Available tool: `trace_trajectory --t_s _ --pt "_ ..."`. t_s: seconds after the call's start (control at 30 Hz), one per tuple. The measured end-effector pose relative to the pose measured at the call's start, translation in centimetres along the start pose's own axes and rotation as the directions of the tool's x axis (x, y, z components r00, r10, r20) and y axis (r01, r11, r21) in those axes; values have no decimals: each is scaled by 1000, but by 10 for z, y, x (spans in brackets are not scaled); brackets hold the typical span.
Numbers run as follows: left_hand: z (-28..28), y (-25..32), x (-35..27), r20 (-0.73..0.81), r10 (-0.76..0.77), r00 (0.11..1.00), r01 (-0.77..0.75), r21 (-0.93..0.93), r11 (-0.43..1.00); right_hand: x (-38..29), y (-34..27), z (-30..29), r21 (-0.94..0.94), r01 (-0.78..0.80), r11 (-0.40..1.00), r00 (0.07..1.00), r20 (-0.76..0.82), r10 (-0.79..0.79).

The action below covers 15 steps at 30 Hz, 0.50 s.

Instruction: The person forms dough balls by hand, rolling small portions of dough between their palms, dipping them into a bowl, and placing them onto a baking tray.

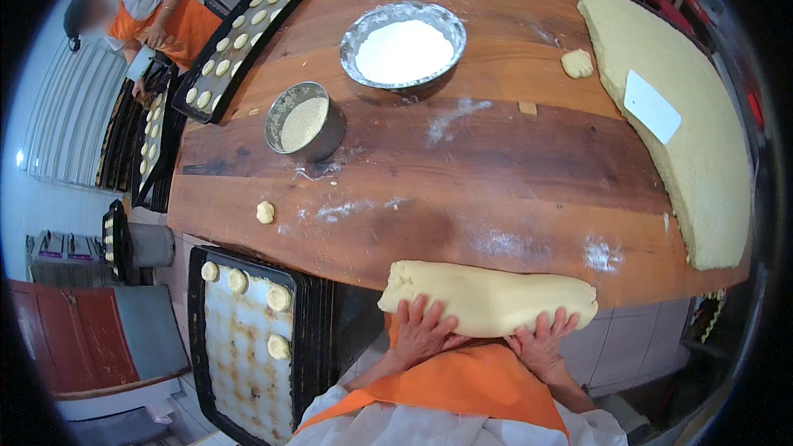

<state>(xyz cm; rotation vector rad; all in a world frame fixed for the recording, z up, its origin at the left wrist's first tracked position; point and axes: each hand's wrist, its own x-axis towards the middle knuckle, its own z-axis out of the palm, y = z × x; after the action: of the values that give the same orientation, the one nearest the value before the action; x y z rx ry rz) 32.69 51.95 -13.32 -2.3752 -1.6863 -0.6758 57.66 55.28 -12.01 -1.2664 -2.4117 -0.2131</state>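
Note:
A thick pale dough roll (pixel 489 294) lies along the near edge of the wooden table (pixel 384 223), right in front of my orange apron. My left hand (pixel 424 328) holds its near side towards the left end, fingers spread over the dough. Towards the other end, my right hand (pixel 545 341) grips it the same way. Both thumbs sit low along the near side and point inward. The dough's surface is smooth, with rougher, lumpy ends. Its underside is hidden.
A bowl of white flour (pixel 403 52) and a metal pot of grainy powder (pixel 303 124) stand on the table. A large dough slab (pixel 681 105) carries a white scraper (pixel 652 106). Stacked baking trays (pixel 248 347) hold dough rounds at left. Another person (pixel 148 12) works beyond a filled tray (pixel 238 49).

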Motion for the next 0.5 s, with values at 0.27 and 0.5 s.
trace_trajectory --t_s 0.27,0.5 --pt "-27 -118 262 -383 -223 896 177 -153 972 313 116 -35 -158 -116 981 858 -514 18" --pt "-24 -140 116 -69 -428 901 415 -146 898 385 99 -2 347 133 928 980 -187 -70"
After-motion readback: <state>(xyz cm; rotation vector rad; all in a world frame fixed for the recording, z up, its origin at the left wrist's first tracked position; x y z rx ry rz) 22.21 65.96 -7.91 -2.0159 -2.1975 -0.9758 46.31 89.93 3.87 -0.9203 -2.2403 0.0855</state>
